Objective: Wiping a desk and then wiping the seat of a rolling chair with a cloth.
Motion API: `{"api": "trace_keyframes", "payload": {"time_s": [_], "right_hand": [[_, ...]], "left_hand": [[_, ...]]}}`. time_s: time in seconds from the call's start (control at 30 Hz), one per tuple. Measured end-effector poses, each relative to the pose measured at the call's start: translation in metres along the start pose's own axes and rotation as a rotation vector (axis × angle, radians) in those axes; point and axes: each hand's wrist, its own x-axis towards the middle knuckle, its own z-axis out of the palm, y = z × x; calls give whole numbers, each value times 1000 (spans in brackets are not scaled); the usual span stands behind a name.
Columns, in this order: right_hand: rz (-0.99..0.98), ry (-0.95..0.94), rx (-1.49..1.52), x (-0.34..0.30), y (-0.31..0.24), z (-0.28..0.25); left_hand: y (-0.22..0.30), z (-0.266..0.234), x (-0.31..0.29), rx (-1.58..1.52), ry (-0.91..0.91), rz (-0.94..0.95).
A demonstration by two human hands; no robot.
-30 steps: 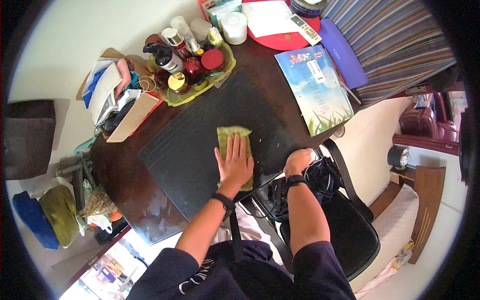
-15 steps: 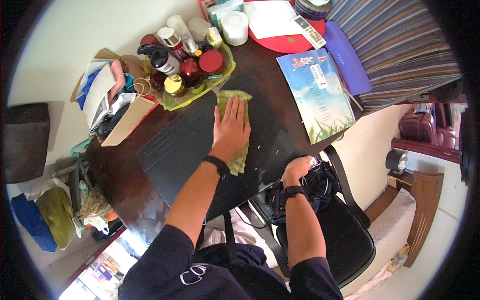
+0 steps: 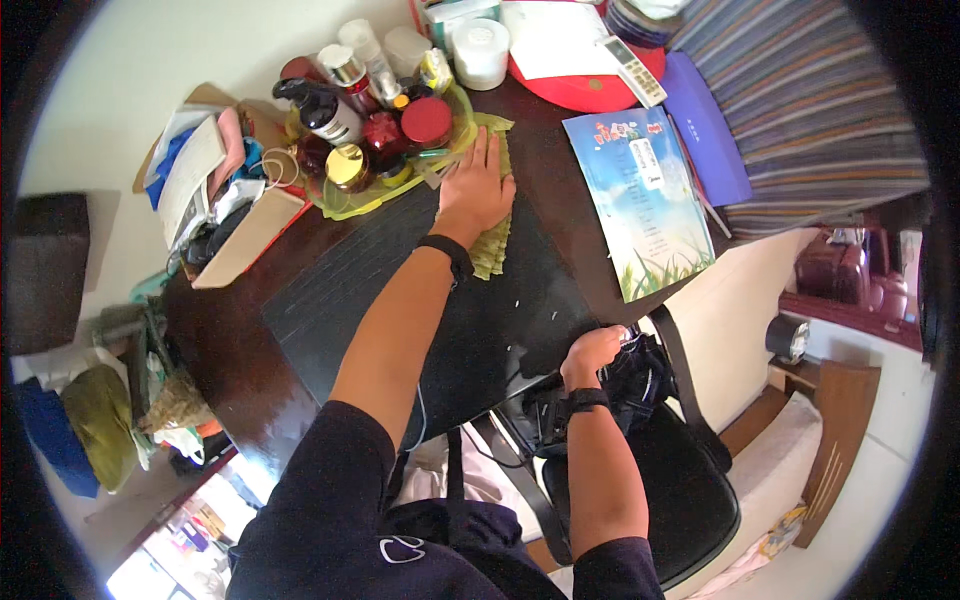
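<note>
Head view, clock read from frame centre. At 12 o'clock the cloth [image 3: 492, 248], yellow-green, is pressed down by the left hand [image 3: 475, 200]: fingers extended and laid flat on top, nothing clenched. Its near end is spread on the black mat [image 3: 350, 290]; its far end is run beyond the mat, just beside the tray [image 3: 345, 211]; contact with the tray cannot be told.

At 4 o'clock the right hand [image 3: 595, 352] is held low by the mat's near corner, fingers curled; whether anything is gripped cannot be told. Just beside it a black bag [image 3: 640, 385] is set on the chair [image 3: 650, 490]. Dark bands are worn on both wrists.

White specks [image 3: 517, 303] are scattered on the mat. At 11 o'clock the yellow tray is crowded with bottles and jars; at 10, a box [image 3: 250, 240] is filled with papers and cloths. At 2, a booklet [image 3: 645, 200] is laid beside a purple case [image 3: 705, 130]. At 1, a remote [image 3: 632, 72] is rested across a red disc [image 3: 570, 92].
</note>
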Motion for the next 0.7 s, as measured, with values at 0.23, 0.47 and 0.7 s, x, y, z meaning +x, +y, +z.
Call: {"api": "trace_keyframes", "payload": {"time_s": [0.23,0.47,0.7], "right_hand": [[184,-114,81,1,-4,-3],[77,1,39,27,25,10],[17,0,-101,38,28,7]], "left_hand": [[-31,-10,-49,-32,12,53],[-52,-6,-94,13,128,95],[-99,-35,-156,99,12,-166]]}}
